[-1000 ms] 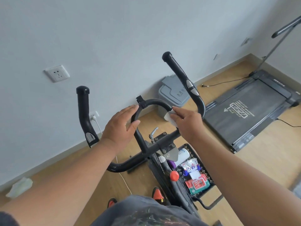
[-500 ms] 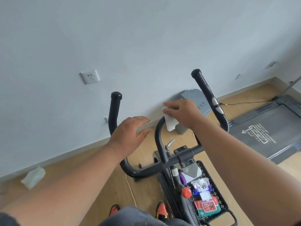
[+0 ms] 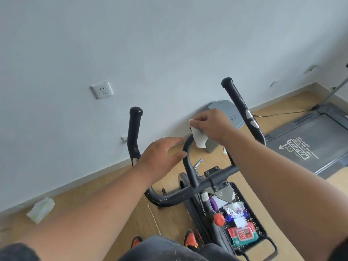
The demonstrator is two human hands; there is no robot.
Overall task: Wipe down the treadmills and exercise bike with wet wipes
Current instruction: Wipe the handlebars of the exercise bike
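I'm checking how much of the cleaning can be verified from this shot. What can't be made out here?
Head view only:
- Top of the inner handlebar loop: covered by the right hand and its wet wipe, so the contact is unseen.
- Treadmill: cut off by the right edge.
- Grey bin: partly behind hand and handlebar; its label is too small.
- Bike seat and pedals: hidden below the person's body.

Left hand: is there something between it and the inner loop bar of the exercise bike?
Nothing visible. The left hand is open just left of the loop bar, with only floor behind. The right hand holds the wet wipe at the loop's top.
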